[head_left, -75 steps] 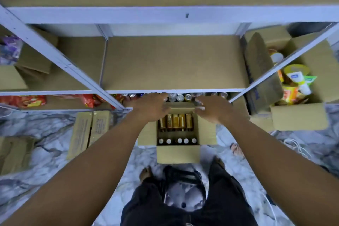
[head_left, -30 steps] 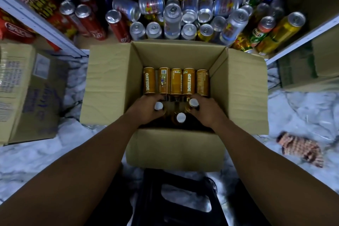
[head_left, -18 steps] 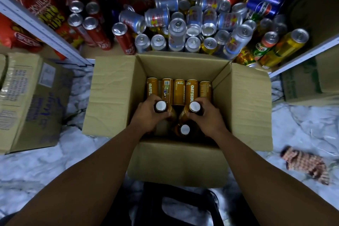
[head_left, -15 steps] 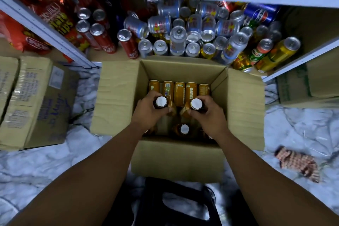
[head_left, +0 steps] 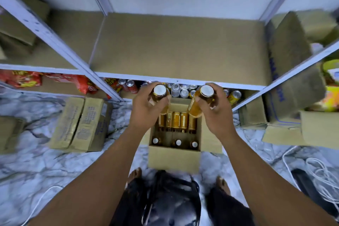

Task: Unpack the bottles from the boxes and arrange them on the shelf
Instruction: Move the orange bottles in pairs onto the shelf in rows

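amber glass fills both fists: left hand (head_left: pixel 146 110) wraps the left bottle (head_left: pixel 160 91), right hand (head_left: pixel 214 113) wraps the right bottle (head_left: pixel 206 91), caps up, above the open box (head_left: pixel 174 158); the brown shelf board (head_left: pixel 176 46) lies just ahead of the fingers, equally near both hands

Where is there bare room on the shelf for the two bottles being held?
The brown shelf board straight ahead is bare from the left upright across to the leaning cardboard box on its right. The left bay has bare board too, with boxes at its far left. The tier below is crowded with cans and snack bags.
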A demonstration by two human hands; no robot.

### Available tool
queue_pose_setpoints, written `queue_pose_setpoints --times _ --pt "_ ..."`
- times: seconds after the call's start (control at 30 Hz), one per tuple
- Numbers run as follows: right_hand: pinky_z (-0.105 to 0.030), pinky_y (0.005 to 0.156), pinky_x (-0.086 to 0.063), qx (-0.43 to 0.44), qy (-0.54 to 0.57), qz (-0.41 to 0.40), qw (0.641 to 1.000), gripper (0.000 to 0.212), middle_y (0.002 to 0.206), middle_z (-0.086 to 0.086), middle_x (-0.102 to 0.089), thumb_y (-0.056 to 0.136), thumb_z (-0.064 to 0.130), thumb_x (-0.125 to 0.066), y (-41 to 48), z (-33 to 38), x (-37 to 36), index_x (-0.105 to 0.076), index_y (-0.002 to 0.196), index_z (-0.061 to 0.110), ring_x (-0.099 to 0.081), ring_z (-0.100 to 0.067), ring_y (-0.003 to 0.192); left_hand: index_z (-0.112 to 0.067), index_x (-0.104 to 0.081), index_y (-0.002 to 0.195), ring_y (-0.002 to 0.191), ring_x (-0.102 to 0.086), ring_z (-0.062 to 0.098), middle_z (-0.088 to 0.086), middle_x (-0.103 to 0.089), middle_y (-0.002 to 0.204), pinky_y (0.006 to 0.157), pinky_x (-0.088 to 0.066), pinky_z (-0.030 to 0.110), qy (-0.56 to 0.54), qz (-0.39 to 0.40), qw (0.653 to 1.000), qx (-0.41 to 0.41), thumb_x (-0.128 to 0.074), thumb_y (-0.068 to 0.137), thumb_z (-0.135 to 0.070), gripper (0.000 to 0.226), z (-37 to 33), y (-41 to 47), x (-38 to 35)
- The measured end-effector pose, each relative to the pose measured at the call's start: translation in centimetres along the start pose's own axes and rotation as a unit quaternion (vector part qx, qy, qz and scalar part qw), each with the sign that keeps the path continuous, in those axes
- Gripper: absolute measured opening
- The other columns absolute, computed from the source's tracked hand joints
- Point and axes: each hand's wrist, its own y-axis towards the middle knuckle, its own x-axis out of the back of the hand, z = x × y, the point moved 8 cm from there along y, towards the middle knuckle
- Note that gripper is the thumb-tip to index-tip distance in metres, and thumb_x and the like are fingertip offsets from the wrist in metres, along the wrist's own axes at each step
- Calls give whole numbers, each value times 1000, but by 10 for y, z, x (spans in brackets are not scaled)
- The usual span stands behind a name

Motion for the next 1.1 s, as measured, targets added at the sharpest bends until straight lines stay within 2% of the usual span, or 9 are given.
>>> queue_pose_setpoints --times 0.13,0.23,0.3,0.43,0.53,0.67,0.77,0.9,1.1 --pt "-11 86 -45 45 16 -26 998 39 103 38 -62 91 20 -77 -9 128 34 -58 123 32 -60 7 100 -22 -65 121 104 -63 7 -4 -68 114 93 -52 26 -24 -38 999 -32 -80 87 -28 38 -132 -12 43" --pt "-10 85 -45 89 26 -49 995 39 101 38 -62 90 20 -77 -15 215 53 -59 122 31 -60 8 97 -33 -67 115 101 -65 6 -11 -70 108 93 -54 32 -39 -52 997 -48 -80 84 -36 34 -212 -18 72" --pt "-11 84 -46 115 34 -55 991 38 99 38 -62 90 18 -77 -17 262 62 -58 120 31 -60 9 93 -30 -68 115 98 -66 6 -17 -71 102 93 -56 34 -65 -53 994 -65 -82 85 -31 33 -257 -20 88" --pt "-14 83 -47 170 33 -76 982 38 98 37 -62 88 24 -79 -17 334 72 -59 120 33 -61 5 92 -18 -68 112 84 -61 -4 -18 -68 93 79 -49 14 -89 -77 984 -133 -82 86 -20 29 -331 -22 116" --pt "-12 81 -47 197 30 -97 975 38 99 37 -62 88 28 -79 -15 369 77 -62 122 31 -61 7 92 -19 -69 115 85 -60 -8 -13 -68 99 77 -47 9 -105 -93 978 -154 -84 84 -22 34 -360 -18 132" --pt "-11 83 -48 238 18 -130 962 37 107 28 -64 87 32 -80 -9 401 83 -62 120 33 -61 4 100 -31 -64 118 93 -58 -12 -18 -64 106 76 -46 5 -119 -99 974 -168 -82 86 -30 37 -380 -5 147" --pt "-12 82 -47 247 5 -148 958 39 109 21 -65 87 33 -79 2 419 79 -63 122 29 -62 -1 102 -35 -61 122 105 -57 -3 -21 -61 113 84 -48 16 -116 -90 973 -177 -80 87 -34 39 -389 12 158" --pt "-18 83 -51 246 0 -172 954 40 104 24 -64 86 32 -80 17 440 67 -61 121 28 -61 2 97 -31 -63 120 106 -60 3 -15 -65 112 92 -52 26 -110 -65 972 -197 -81 87 -35 37 -406 42 172" --pt "-18 84 -51 238 -10 -224 945 42 101 25 -64 86 33 -80 33 454 58 -59 122 29 -61 4 95 -35 -64 118 96 -57 -17 -25 -63 107 75 -47 4 -105 -50 967 -227 -82 86 -34 37 -431 80 185"
